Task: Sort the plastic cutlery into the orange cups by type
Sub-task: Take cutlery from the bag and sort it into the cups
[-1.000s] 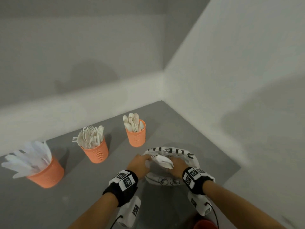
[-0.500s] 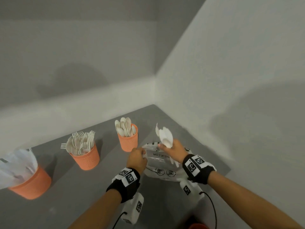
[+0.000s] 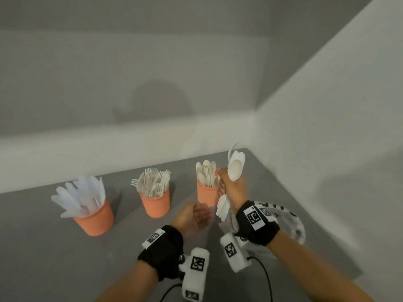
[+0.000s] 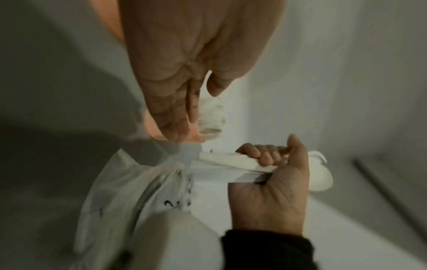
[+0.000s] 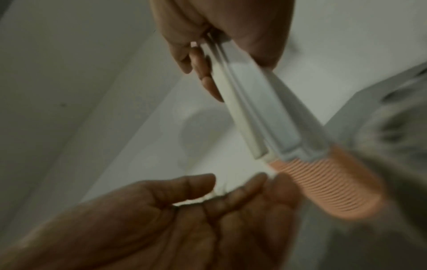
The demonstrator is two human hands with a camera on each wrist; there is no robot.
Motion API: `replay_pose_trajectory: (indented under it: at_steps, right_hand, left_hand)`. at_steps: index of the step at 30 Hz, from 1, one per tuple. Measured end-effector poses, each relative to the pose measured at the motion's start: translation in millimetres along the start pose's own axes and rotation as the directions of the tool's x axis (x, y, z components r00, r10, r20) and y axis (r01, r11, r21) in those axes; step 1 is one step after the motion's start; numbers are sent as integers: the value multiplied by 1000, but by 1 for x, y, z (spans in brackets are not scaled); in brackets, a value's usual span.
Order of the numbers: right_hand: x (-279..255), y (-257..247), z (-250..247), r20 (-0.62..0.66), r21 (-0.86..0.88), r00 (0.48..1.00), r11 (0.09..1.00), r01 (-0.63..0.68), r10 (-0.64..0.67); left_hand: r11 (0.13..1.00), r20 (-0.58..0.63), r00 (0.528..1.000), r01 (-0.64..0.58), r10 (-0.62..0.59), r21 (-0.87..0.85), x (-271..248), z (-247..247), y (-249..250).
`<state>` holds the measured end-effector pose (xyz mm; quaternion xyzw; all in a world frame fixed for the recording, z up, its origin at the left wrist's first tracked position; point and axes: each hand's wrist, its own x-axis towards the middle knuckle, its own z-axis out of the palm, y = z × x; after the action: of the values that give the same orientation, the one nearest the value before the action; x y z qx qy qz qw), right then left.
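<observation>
Three orange cups stand in a row on the grey table: the left cup (image 3: 96, 221) holds knives, the middle cup (image 3: 156, 203) holds forks, the right cup (image 3: 207, 194) holds spoons. My right hand (image 3: 231, 188) grips a bundle of white cutlery (image 3: 234, 168), raised just right of the spoon cup, with a spoon bowl on top and handles (image 5: 265, 113) sticking out below the fist. My left hand (image 3: 194, 216) hovers empty with straight fingers below the bundle, in front of the spoon cup.
A crumpled white plastic bag (image 3: 290, 221) with black print lies on the table behind my right wrist. White walls meet in a corner (image 3: 256, 110) close behind and to the right of the cups. Grey tabletop (image 3: 43, 258) spreads at front left.
My right hand has lifted the bundle of cutlery out of the bag and up beside the spoon cup. My left hand has let go of the bag and opened below the bundle.
</observation>
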<state>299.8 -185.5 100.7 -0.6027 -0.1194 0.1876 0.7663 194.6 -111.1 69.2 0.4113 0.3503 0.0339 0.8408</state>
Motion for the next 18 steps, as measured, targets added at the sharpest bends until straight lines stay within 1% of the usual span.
replay_pose_trajectory:
  at_steps: [1, 3, 6, 7, 9, 12, 14, 16, 18]
  right_hand:
    - [1, 3, 15, 10, 11, 1000, 1000, -1, 1]
    - [-1, 8, 45, 24, 11, 1000, 1000, 4, -5]
    - [-10, 20, 84, 100, -16, 995, 1000, -14, 15]
    - [-13, 24, 95, 124, -9, 992, 1000, -18, 19]
    - [-20, 31, 112, 161, 0, 987, 1000, -4, 4]
    - [-29, 43, 130, 213, -6, 977, 1000, 28, -26]
    - [-31, 50, 137, 234, -35, 971, 998, 49, -39]
    - [-28, 54, 143, 224, -81, 974, 996, 42, -23]
    - [-22, 58, 146, 220, -148, 975, 988, 39, -6]
  left_hand:
    - [997, -8, 999, 40, -40, -73, -3, -8, 2]
    - [983, -50, 997, 54, -64, -176, -6, -22, 7]
    - [938, -78, 996, 15, -45, -346, -11, -40, 21]
    - [911, -72, 997, 0, -32, -413, -14, -46, 25]
    - [875, -51, 998, -42, 20, -482, -19, -60, 32]
    - [889, -58, 994, -109, 92, -444, -25, -74, 39]
    - [917, -42, 994, -113, 105, -383, -27, -81, 40]
    - [959, -27, 994, -110, 107, -262, -28, -86, 42]
    - [983, -5, 986, -168, 168, -78, -28, -88, 45]
